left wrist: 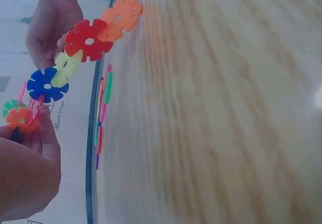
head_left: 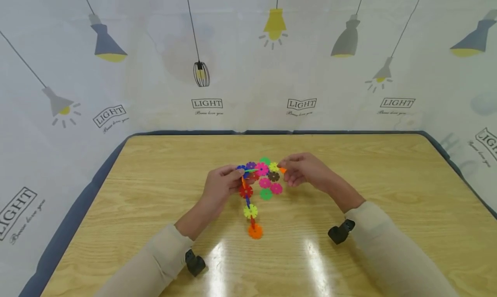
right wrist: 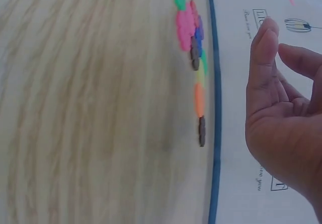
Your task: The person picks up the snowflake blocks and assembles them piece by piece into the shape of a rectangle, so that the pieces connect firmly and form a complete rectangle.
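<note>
My left hand (head_left: 218,185) pinches a chain of interlocked flower-shaped plastic discs by its upper end. From the fingers the chain hangs toward me, with a red disc (head_left: 246,191), a yellow disc (head_left: 250,211) and an orange disc (head_left: 255,231) at its lower tip. In the left wrist view a blue disc (left wrist: 48,85) of the chain shows just above the fingertips. My right hand (head_left: 306,171) hovers over the right side of the loose discs. The right wrist view shows its thumb (right wrist: 302,60) apart from the bent fingers, nothing between them.
Several loose flower discs lie flat beyond and between the hands, among them a brown one (head_left: 273,176), a pink one (head_left: 276,188) and a green one (head_left: 265,194). The wooden table (head_left: 155,159) ends at a wall sheet (head_left: 248,81) printed with lamps.
</note>
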Motion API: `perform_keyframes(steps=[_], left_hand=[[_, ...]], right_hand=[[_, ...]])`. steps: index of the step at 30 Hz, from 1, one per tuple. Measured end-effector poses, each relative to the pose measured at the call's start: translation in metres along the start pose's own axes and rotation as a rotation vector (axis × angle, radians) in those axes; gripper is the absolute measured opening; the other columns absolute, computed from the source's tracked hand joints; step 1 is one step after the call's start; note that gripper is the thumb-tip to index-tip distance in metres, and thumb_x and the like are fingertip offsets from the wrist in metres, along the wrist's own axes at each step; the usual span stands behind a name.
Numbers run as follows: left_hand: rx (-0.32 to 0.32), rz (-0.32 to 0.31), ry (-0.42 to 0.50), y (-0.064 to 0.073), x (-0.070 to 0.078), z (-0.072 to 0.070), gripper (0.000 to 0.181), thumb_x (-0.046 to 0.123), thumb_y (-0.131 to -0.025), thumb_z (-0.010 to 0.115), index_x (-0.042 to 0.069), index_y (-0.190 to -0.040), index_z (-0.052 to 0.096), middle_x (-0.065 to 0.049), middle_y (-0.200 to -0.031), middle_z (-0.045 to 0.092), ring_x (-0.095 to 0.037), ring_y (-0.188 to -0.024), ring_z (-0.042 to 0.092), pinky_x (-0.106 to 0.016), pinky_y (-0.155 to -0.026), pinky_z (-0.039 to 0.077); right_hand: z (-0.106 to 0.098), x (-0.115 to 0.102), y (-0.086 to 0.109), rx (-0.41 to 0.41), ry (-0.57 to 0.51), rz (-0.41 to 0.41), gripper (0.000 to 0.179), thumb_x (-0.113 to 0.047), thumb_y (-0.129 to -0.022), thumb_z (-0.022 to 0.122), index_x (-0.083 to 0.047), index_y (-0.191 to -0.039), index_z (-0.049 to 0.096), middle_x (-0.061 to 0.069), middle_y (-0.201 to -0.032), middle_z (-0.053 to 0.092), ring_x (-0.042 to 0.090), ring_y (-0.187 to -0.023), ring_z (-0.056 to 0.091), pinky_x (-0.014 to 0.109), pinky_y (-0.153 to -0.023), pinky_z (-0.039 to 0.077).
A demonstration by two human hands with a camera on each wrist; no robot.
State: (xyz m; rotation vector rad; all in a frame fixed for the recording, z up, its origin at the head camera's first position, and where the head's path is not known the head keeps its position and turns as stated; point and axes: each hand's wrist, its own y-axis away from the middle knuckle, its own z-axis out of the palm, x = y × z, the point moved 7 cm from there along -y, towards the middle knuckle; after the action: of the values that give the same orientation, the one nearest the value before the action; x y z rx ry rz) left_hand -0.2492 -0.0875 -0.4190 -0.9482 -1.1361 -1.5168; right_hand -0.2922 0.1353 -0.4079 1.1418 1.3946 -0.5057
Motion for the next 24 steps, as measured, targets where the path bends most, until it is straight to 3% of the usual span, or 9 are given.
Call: perform_keyframes(steps=[3, 10, 18, 24], left_hand=[[-0.012, -0.012, -0.003, 0.001, 0.0, 0.001, 0.018, 0.013, -0.095, 0.063, -0.004, -0.102, 0.067, -0.018, -0.096, 0.073, -0.027, -0.087, 0.073, -0.03, -0.072, 0.058], [-0.02, -0.005, 0.008, 0.003, 0.001, 0.004, 0.014, 0.012, -0.095, 0.064, -0.002, -0.096, 0.066, -0.012, -0.088, 0.075, -0.022, -0.081, 0.074, -0.029, -0.071, 0.057], [-0.018, 0.0, -0.001, 0.003, 0.0, 0.005, 0.021, 0.01, -0.094, 0.063, -0.006, -0.107, 0.065, -0.021, -0.098, 0.073, -0.021, -0.081, 0.074, -0.029, -0.072, 0.057], [-0.025, -0.002, 0.0, 0.002, -0.001, 0.007, 0.026, 0.01, -0.095, 0.063, -0.009, -0.112, 0.063, -0.015, -0.092, 0.074, -0.023, -0.082, 0.074, -0.029, -0.071, 0.058]], right_hand=[[0.0, 0.009, -0.007, 0.005, 0.019, 0.003, 0.039, -0.022, -0.099, 0.055, 0.002, -0.13, 0.056, 0.01, -0.08, 0.066, 0.018, -0.065, 0.064, 0.034, -0.066, 0.058], [0.006, 0.021, -0.022, -0.002, 0.077, 0.013, 0.035, -0.015, -0.096, 0.06, -0.005, -0.129, 0.059, 0.018, -0.082, 0.069, 0.02, -0.063, 0.066, 0.036, -0.065, 0.059], [0.011, 0.03, -0.032, 0.0, 0.199, 0.02, 0.036, -0.017, -0.095, 0.063, -0.01, -0.13, 0.061, 0.011, -0.073, 0.068, 0.019, -0.053, 0.063, 0.034, -0.055, 0.057], [0.014, 0.027, -0.032, 0.023, 0.296, 0.039, 0.036, -0.015, -0.095, 0.063, -0.011, -0.13, 0.061, 0.01, -0.068, 0.065, 0.017, -0.047, 0.058, 0.031, -0.048, 0.053]])
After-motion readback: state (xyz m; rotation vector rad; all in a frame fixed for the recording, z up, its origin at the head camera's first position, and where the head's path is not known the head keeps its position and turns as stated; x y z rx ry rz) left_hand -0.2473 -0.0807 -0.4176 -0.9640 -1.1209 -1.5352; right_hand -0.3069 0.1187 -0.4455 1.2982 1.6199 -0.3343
